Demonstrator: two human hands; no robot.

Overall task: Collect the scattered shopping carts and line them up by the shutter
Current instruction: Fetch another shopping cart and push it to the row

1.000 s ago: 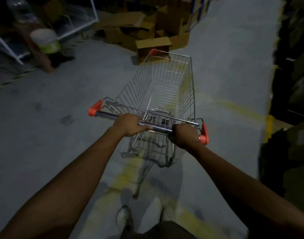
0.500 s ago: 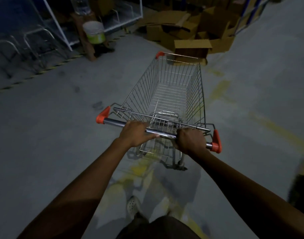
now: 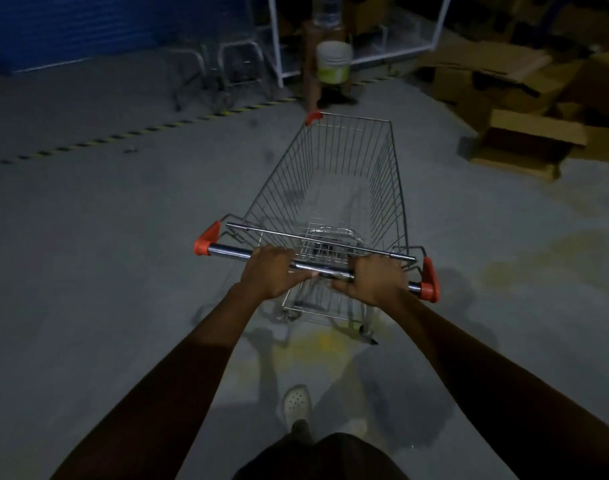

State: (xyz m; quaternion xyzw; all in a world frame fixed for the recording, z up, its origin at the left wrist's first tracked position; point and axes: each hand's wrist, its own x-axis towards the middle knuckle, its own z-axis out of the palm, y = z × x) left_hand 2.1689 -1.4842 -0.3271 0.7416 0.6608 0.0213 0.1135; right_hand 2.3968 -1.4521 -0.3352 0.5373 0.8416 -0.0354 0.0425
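On grey floor (image 3: 88, 271): silver wire shopping cart (image 3: 386, 188).
Our left hand (image 3: 270, 271), right hand (image 3: 375, 280): fingers clamped round its chrome handle (image 3: 230, 251).

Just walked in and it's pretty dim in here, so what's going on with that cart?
A person stands behind an empty silver wire shopping cart with orange corner caps, left hand and right hand both gripping its chrome handlebar. The cart's nose points toward a white plastic bucket, with the blue ribbed shutter off to the far left and brown cardboard boxes piled at the right. It is not yet beside the shutter.
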